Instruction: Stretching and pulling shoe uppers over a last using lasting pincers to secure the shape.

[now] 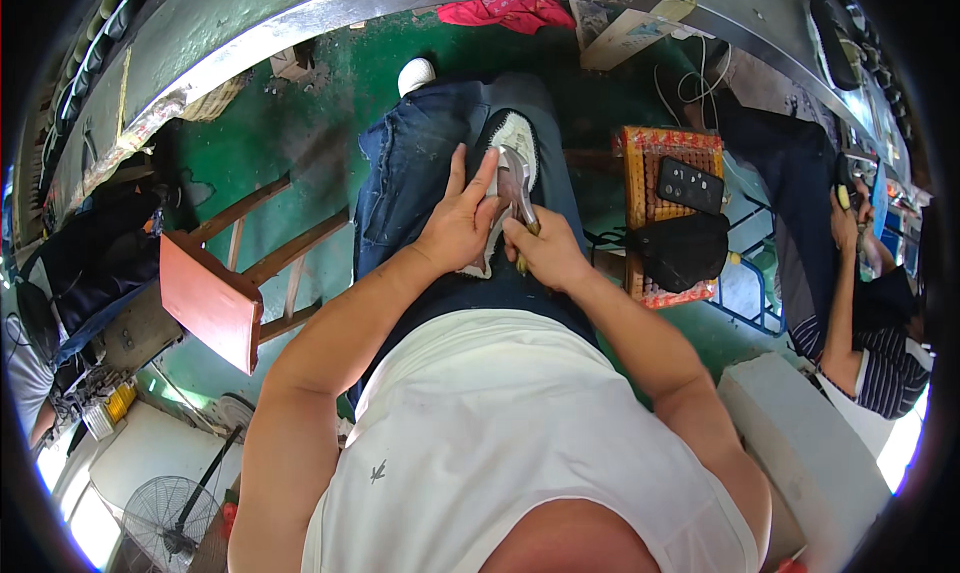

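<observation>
A shoe (pixel 519 133) lies along my lap with its whitish underside up and a dark rim around it. My left hand (pixel 457 221) holds it from the left side, its index and middle fingers stretched along the shoe and its thumb close to the tool. In my right hand (pixel 549 250) are metal pincers (pixel 513 181), the fingers wrapped round the handles. The pincers' head rests over the middle of the shoe, so I cannot tell whether the jaws grip its edge. Dark blue cloth (pixel 415 158) covers my left thigh.
On the right, a seat with a beaded cover (pixel 645 163) bears a black phone-like device (pixel 690 185) and a black pouch (pixel 680 251). A wooden stool (pixel 212 298) stands left. A metal-edged bench (pixel 330 3) curves ahead. Another person's hand (pixel 845 223) works at far right; a fan (pixel 172 523) stands lower left.
</observation>
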Tool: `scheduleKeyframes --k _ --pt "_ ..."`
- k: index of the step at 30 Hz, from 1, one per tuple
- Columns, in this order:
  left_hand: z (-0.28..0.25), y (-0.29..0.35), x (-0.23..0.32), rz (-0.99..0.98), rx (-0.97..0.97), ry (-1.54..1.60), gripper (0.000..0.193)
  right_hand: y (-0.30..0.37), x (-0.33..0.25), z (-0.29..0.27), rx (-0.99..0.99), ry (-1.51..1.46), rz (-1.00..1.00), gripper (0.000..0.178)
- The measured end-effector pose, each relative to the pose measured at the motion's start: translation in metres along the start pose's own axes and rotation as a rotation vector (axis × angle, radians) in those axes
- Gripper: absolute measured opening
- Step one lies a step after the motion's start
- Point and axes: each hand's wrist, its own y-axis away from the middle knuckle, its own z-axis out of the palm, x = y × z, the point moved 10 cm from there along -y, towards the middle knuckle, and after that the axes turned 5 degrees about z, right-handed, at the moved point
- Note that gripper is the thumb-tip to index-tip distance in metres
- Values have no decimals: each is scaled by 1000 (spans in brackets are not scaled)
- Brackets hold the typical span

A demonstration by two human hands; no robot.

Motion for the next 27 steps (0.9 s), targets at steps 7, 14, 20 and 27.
scheduleKeyframes --k 7,14,20,27 --pt "2 3 7 -44 -93 -204 58 38 0 -29 -446 -446 320 25" --pt "9 -1 15 34 -79 -219 55 13 -88 -59 -93 333 -149 44" --pt "10 3 9 52 -90 -243 50 5 -150 -44 -33 948 -347 48" --pt "6 4 17 16 -183 -257 53 -12 -105 -62 -95 982 -150 53"
